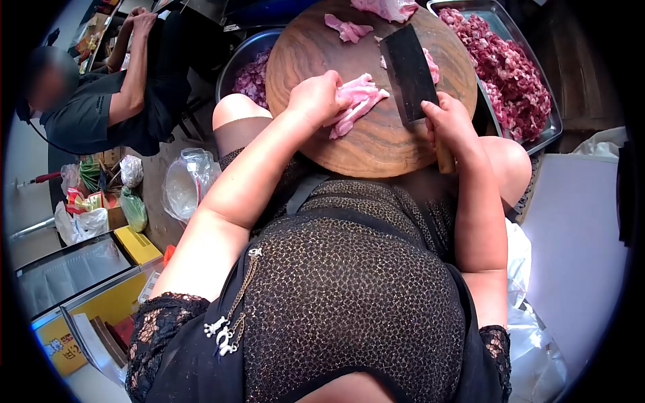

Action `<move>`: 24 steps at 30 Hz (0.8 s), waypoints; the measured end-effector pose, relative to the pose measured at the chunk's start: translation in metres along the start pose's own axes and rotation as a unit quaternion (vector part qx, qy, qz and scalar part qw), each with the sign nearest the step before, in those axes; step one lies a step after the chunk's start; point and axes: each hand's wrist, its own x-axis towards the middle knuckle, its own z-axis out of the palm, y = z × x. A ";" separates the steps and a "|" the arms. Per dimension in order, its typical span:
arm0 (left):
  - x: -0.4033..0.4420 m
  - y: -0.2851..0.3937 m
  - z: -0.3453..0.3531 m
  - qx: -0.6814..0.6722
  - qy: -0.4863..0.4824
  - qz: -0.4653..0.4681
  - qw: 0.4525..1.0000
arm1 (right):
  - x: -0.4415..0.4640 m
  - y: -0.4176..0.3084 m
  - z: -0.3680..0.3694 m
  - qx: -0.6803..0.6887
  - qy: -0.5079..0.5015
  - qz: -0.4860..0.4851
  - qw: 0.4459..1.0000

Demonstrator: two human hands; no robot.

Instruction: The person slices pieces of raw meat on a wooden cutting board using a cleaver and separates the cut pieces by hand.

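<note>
A round wooden chopping board (295,54) stands in front of my lap. My left hand (316,99) is closed on a strip of pale pink meat (363,101) lying at the board's left side. In my right hand (449,124) is the wooden handle of a cleaver (410,74). Its broad dark blade is tilted over the right half of the board, apart from the strip. A small piece of meat (348,28) and a larger pale piece (386,8) lie at the far side. Another bit of meat (430,66) shows partly behind the blade.
A metal tray (552,131) heaped with chopped red meat stands right of the board. At the left, a metal bowl (228,74) holds more meat, partly hidden by the board. Another person (87,114) sits at the upper left. Plastic bags (188,185) lie on the floor.
</note>
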 end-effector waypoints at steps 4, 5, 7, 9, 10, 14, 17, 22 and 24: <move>-0.003 -0.019 0.007 0.003 0.122 0.142 0.982 | -0.025 0.001 0.005 0.012 0.040 -0.035 0.999; 0.002 -0.020 0.009 -0.045 0.138 0.205 0.968 | -0.028 0.001 0.005 0.013 0.049 -0.057 0.997; 0.011 -0.022 0.015 -0.100 0.155 0.264 0.947 | -0.030 0.008 0.009 0.025 0.046 -0.053 0.997; 0.022 -0.011 0.023 -0.087 0.108 0.258 0.956 | -0.034 0.007 0.016 0.059 0.059 -0.069 0.994; 0.023 -0.005 0.025 -0.071 0.088 0.229 0.967 | -0.039 0.002 0.020 0.054 0.063 -0.062 0.995; 0.030 0.001 0.034 -0.109 0.142 0.155 0.972 | -0.063 -0.014 0.031 0.016 0.079 -0.042 0.996; 0.037 -0.008 0.042 -0.132 0.112 0.171 0.970 | -0.062 0.003 0.038 -0.126 0.110 -0.104 0.980; 0.022 -0.032 0.036 -0.176 0.246 0.261 0.917 | -0.083 -0.015 0.045 -0.372 0.148 -0.202 0.894; 0.025 -0.034 0.044 -0.202 0.216 0.288 0.911 | -0.080 -0.017 0.050 -0.415 0.150 -0.228 0.868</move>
